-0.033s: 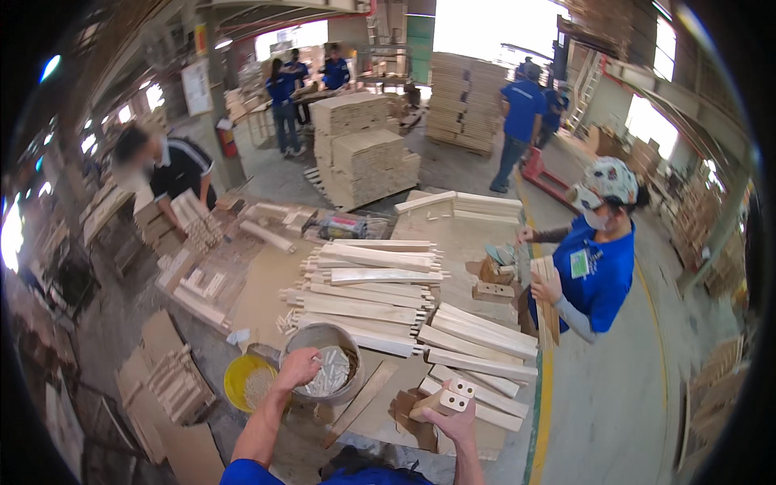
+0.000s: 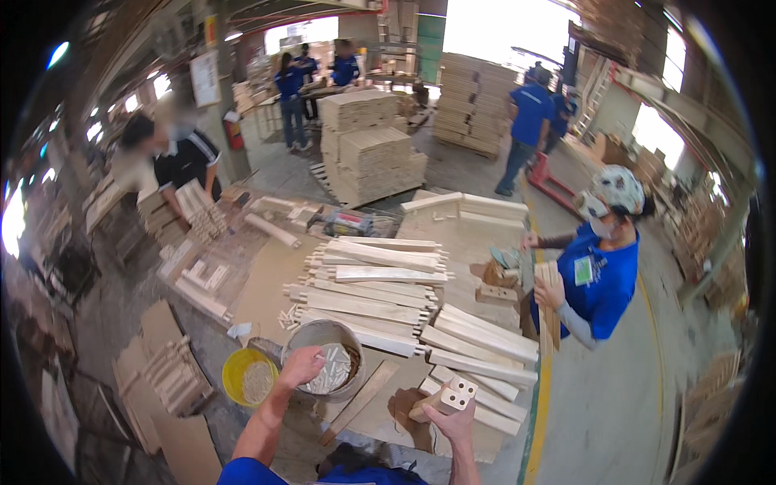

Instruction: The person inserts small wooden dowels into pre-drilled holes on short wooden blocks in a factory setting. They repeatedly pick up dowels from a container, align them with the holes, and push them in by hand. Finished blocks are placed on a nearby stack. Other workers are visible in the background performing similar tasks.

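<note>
My left hand (image 2: pixel 300 365) reaches into a grey metal bucket (image 2: pixel 301 335) that holds many small wooden dowel pegs; the fingers are curled among the pegs. My right hand (image 2: pixel 449 419) grips a short pale wooden block (image 2: pixel 449 396) with round holes in its end, held above the front edge of the workbench (image 2: pixel 267 283). Beyond both hands lies a stack of long pale wooden slats (image 2: pixel 380 299) with tenoned ends.
A yellow bucket (image 2: pixel 248 376) sits left of the grey one. A person in blue with a cap and mask (image 2: pixel 594 267) works at the bench's right side. A person in black (image 2: pixel 179 162) handles wood at far left. Pallets of stacked boards (image 2: pixel 372 145) and other workers stand behind.
</note>
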`<act>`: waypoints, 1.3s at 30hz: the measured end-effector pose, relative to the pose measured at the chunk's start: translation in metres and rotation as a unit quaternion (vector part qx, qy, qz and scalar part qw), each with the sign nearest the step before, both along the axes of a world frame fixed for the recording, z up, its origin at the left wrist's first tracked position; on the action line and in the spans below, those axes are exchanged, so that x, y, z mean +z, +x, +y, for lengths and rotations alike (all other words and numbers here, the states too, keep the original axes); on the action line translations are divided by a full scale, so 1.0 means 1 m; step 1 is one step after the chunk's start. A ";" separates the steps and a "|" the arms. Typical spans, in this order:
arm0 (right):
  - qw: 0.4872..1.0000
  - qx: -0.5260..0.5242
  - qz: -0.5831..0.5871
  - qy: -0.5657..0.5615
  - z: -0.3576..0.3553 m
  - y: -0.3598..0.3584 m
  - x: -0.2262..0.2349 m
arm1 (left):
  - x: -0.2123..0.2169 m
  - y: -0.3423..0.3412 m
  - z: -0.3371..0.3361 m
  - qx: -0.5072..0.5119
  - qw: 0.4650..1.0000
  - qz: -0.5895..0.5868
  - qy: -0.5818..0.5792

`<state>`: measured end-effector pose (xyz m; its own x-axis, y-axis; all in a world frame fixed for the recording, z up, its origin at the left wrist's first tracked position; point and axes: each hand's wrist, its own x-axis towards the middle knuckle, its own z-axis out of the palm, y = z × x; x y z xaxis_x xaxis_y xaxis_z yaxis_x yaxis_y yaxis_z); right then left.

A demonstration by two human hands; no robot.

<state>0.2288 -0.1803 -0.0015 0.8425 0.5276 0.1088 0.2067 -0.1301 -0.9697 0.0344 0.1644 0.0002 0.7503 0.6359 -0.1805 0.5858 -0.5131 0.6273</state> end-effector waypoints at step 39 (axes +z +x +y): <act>0.917 -0.301 0.248 0.088 -0.069 -0.020 0.020 | 0.039 0.028 0.019 -0.139 0.930 -0.334 -0.065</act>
<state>0.2091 -0.2497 0.0188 0.9443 -0.0384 -0.3267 -0.3222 0.0923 -0.9422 0.0627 0.1838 0.0394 0.8549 0.4060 0.3229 -0.1002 -0.4815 0.8707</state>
